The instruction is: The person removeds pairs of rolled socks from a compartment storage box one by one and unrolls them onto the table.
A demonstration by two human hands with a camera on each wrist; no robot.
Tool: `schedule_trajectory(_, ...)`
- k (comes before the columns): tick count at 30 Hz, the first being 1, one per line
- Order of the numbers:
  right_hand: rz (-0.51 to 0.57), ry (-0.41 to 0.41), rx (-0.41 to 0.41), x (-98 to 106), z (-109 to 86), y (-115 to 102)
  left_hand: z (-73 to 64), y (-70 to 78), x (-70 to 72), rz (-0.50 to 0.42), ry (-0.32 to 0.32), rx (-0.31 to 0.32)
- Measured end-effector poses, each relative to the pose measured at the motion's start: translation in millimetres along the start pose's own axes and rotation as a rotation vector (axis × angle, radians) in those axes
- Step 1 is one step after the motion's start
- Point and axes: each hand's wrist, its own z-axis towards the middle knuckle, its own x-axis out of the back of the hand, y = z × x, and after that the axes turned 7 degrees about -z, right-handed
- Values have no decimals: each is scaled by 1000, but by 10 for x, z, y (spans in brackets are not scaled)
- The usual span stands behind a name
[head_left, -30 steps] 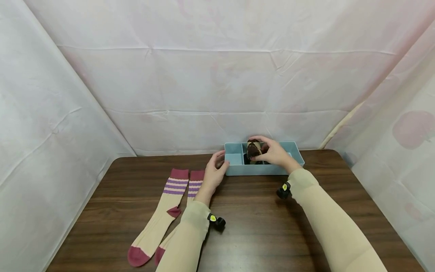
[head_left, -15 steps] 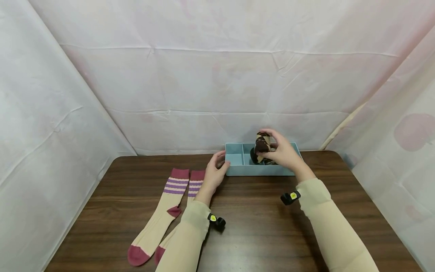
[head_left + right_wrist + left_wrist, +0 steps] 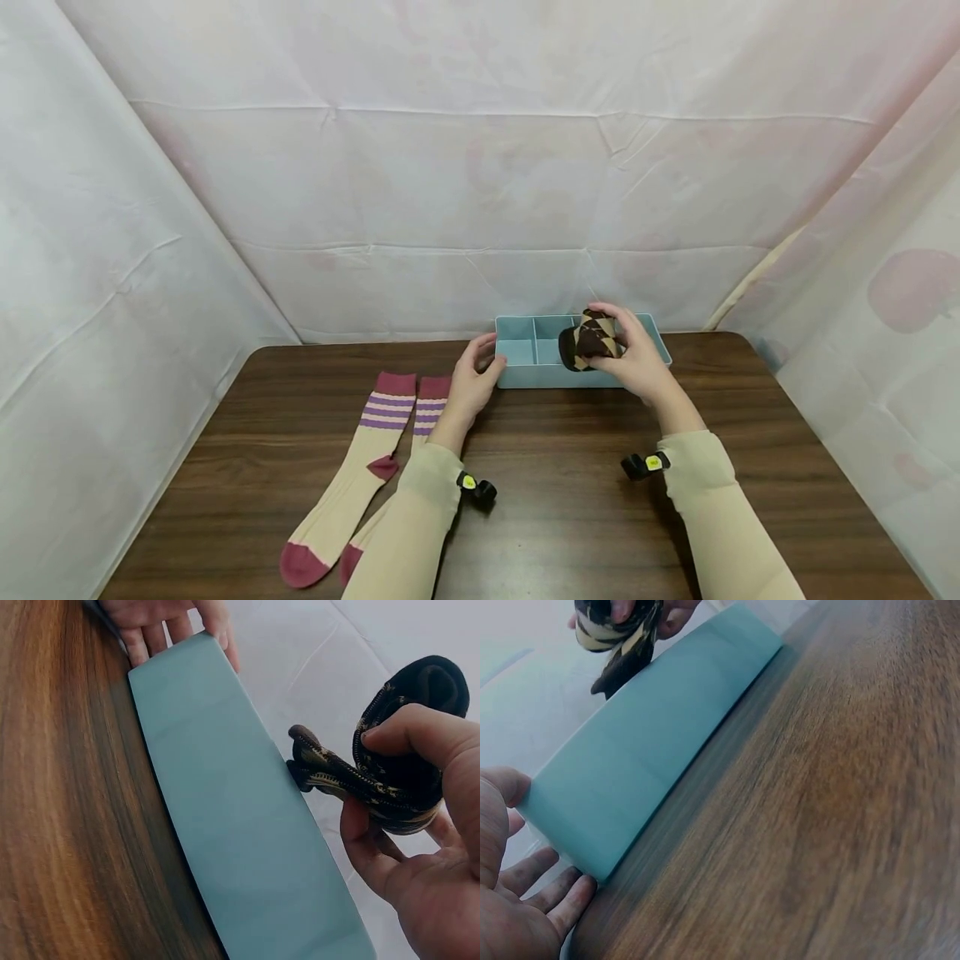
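Observation:
My right hand grips a rolled brown, black and beige argyle sock over the light blue divided box. In the right wrist view, thumb and fingers pinch the rolled part of the sock, while a loose end hangs at the box's rim. My left hand holds the left end of the box, its thumb at the front corner and its other fingers along the end wall. The inside of the box's right part is partly hidden behind the right hand and the sock.
Two cream socks with maroon toes and purple stripes lie flat on the dark wooden table, left of the box and partly under the left forearm. A pale cloth backdrop rises behind the box.
My right hand has lifted the rolled argyle sock from the box's middle compartment and moved it right and towards me, turning it. The left hand and the box have stayed put.

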Motion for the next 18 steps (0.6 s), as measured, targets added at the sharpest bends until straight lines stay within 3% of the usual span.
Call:
schedule_trajectory(8, -8, -87, 42, -61, -8, -90, -1, 1, 74, 18, 22, 2)
schedule_trajectory(14, 10, -215, 125, -151, -18, -134, -4, 65, 140, 34, 14, 23)
schedule_trajectory(18, 52, -282, 165, -214, -11, -150, -16, 158, 177, 190, 35, 16)
